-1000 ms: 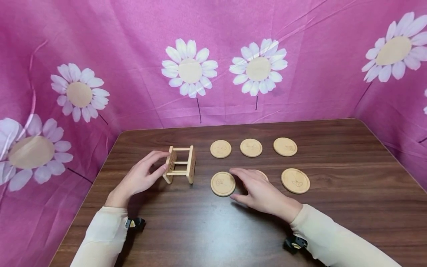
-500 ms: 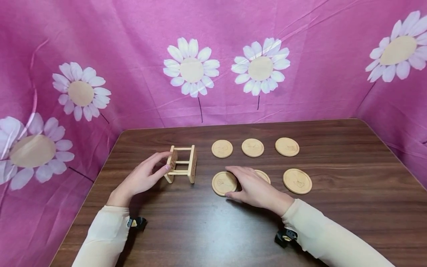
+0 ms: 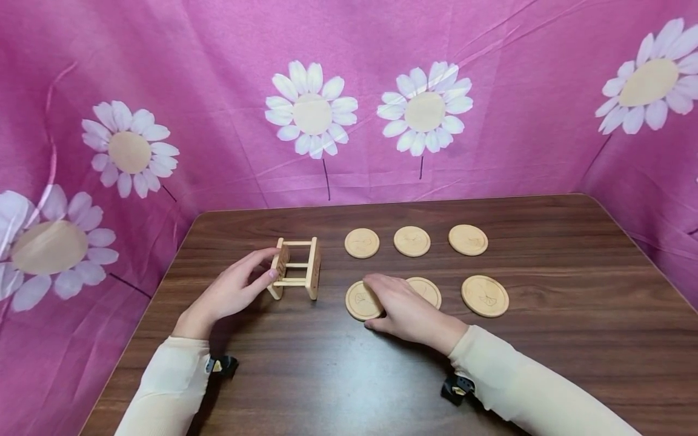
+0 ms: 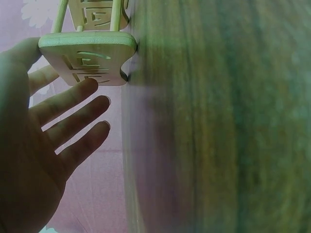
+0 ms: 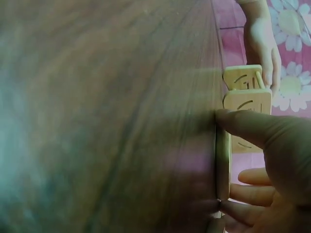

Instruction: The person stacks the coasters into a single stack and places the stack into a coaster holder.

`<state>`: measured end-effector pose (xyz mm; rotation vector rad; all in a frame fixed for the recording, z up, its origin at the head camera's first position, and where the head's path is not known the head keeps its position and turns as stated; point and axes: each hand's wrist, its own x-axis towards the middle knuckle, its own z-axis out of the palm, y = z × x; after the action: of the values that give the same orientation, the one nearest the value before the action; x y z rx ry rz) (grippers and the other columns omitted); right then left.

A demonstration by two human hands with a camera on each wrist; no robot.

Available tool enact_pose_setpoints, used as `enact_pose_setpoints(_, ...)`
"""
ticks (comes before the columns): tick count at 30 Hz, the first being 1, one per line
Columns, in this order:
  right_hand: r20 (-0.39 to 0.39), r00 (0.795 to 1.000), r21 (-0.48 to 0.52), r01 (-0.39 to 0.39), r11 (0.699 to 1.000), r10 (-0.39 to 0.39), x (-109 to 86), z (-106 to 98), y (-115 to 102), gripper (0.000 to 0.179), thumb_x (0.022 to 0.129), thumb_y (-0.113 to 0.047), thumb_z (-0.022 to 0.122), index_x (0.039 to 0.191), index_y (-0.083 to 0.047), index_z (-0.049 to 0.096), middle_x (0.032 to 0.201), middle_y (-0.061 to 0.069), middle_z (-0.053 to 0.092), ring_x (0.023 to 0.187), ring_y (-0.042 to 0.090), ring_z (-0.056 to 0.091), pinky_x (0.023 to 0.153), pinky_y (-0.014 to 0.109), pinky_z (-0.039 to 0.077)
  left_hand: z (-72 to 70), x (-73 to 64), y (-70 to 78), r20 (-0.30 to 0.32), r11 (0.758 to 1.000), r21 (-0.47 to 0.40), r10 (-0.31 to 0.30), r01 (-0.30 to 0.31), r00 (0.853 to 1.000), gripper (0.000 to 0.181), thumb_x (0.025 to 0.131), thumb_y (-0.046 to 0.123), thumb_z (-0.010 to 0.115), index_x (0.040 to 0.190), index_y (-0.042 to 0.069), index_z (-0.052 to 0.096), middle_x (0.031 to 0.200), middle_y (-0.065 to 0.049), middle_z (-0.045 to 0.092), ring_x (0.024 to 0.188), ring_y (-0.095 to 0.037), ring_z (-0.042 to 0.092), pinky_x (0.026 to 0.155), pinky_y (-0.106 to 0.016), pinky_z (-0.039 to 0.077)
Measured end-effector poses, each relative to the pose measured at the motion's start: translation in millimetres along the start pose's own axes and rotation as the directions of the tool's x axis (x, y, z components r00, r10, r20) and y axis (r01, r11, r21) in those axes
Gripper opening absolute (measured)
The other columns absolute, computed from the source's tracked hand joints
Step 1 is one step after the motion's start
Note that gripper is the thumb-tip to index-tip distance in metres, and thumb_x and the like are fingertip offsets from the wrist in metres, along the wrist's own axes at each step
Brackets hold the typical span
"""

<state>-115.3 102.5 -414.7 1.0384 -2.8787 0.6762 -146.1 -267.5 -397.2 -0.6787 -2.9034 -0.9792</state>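
Note:
My left hand (image 3: 231, 290) holds the left side panel of a small wooden coaster rack (image 3: 312, 269), thumb at the near edge and index finger at the far edge. In the left wrist view the carved panel (image 4: 87, 58) shows close up, the lower fingers spread below it. My right hand (image 3: 411, 312) spans the near-left wooden coaster (image 3: 358, 301), thumb at its near rim and fingers at its far rim. That coaster lies flat, partly covered by the hand. In the right wrist view its rim (image 5: 223, 167) stands between thumb and fingers.
Behind lies a row of three round coasters: left (image 3: 362, 243), middle (image 3: 412, 241) and right (image 3: 468, 240). One more coaster (image 3: 428, 290) lies partly behind my right hand, another (image 3: 485, 295) to its right. A pink flowered cloth (image 3: 365, 169) hangs along the brown table's (image 3: 572, 272) far edge.
My right hand has moved left over the near-left coaster until its thumb and fingers lie around the rim. The middle near coaster shows more now. My left hand stays at the rack.

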Motion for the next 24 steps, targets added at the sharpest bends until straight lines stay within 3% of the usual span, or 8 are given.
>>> enact_pose_setpoints(11, -0.003, 0.999, 0.010, -0.034, 0.999, 0.034, 1.2, -0.8, 0.3, 0.074, 0.084, -0.026, 0.093, 0.141, 0.009, 0.061, 0.141, 0.025, 0.068, 0.133, 0.041, 0.065, 0.115, 0.054, 0.052, -0.4, -0.5, -1.0, 0.004, 1.000, 0.019, -0.001, 0.001, 1.000, 0.049, 0.111, 0.027, 0.063, 0.156, 0.009, 0.054, 0.153, -0.014, 0.063, 0.126, -0.033, 0.070, 0.111, -0.057, 0.053)
enact_pose_setpoints(24, -0.035, 0.998, 0.023, -0.049, 0.999, 0.050, -10.4, -12.9, 3.5, 0.072, 0.084, -0.025, 0.092, 0.141, 0.007, 0.062, 0.141, 0.024, 0.068, 0.133, 0.040, 0.066, 0.115, 0.054, 0.052, 0.4, 0.3, -2.6, 0.002, 1.000, 0.025, -0.004, 0.004, 1.000, 0.048, 0.111, 0.028, 0.062, 0.156, 0.012, 0.054, 0.153, -0.012, 0.063, 0.126, -0.032, 0.071, 0.111, -0.058, 0.053)
